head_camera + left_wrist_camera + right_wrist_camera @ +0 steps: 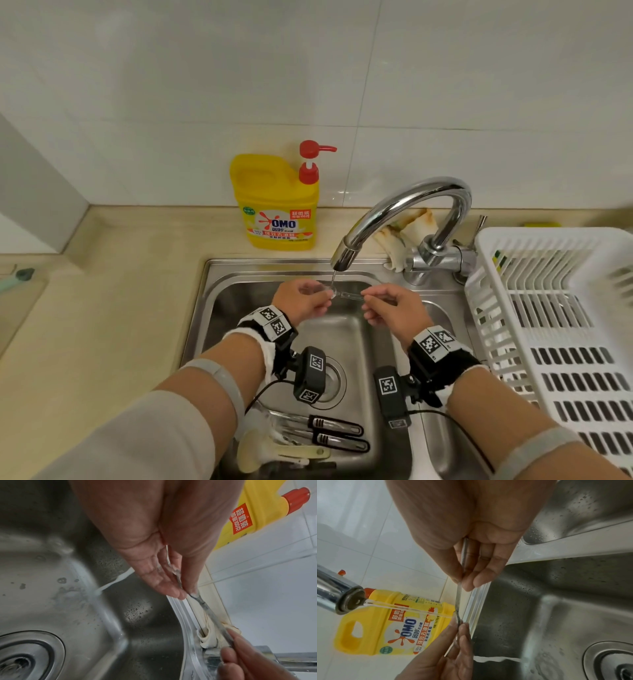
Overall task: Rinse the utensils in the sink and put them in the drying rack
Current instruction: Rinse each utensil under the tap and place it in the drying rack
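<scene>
A metal spoon [346, 295] lies level under the thin water stream from the faucet [343, 256], above the steel sink [219, 308]. My left hand [322, 297] pinches the spoon's bowl between thumb and fingers, and water runs over them. My right hand [371, 297] pinches the handle end. In the left wrist view the spoon [203, 603] runs from my left hand [164, 577] down to the right fingertips [238, 641]. The right wrist view has the handle [459, 595] leaving my right hand [471, 555] toward my left hand [455, 647]. Several more utensils [329, 435] lie at the sink's near edge.
A white plastic drying rack [513, 240] stands right of the sink. A yellow detergent bottle [277, 205] with a red pump stands behind the sink on the beige counter. A crumpled cloth [407, 229] lies behind the faucet. The drain [332, 380] sits below my wrists.
</scene>
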`<state>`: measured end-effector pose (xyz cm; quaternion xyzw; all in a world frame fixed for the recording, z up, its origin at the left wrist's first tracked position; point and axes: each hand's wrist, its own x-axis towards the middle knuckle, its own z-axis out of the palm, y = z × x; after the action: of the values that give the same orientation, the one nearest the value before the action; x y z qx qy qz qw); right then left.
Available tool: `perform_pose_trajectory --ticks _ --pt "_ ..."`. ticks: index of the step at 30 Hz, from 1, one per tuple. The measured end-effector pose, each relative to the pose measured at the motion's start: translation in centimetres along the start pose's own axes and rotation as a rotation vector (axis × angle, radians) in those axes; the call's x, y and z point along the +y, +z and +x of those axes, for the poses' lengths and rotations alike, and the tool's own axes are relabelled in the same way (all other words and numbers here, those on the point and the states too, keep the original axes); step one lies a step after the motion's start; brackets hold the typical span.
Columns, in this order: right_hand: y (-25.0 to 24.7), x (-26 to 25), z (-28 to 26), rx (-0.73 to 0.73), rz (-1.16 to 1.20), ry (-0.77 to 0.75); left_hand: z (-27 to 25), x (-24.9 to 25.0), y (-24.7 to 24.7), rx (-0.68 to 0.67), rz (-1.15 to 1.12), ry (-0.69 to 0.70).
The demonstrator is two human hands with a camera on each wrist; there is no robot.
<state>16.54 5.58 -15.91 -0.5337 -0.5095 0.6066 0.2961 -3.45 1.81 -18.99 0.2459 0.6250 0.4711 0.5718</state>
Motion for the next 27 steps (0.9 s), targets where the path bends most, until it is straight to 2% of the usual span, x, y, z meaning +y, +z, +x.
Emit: perform_pose_trajectory --ticks 7,15,18,22,27 --pt "-0.1 -0.1 0.2 0.055 0.201 0.087 0.9 0.0 -0.2 -0.059 -0.061 -0.015" --pt "0.6 0.4 0.4 0.070 0.220 0.121 0.3 0.2 -0.2 -0.158 -0.150 -0.042" --pt "0.9 0.2 0.4 0.071 0.279 0.139 0.3 0.2 -0.3 -0.142 -0.173 -0.017" --pt "1.1 -0.1 0.4 0.089 0.411 0.189 0.7 0.1 -0.9 -0.067 -0.085 -0.007" --pt "1.1 -0.2 0.7 0.087 0.428 0.222 0.6 0.0 -0.7 -0.057 -0.082 -0.017"
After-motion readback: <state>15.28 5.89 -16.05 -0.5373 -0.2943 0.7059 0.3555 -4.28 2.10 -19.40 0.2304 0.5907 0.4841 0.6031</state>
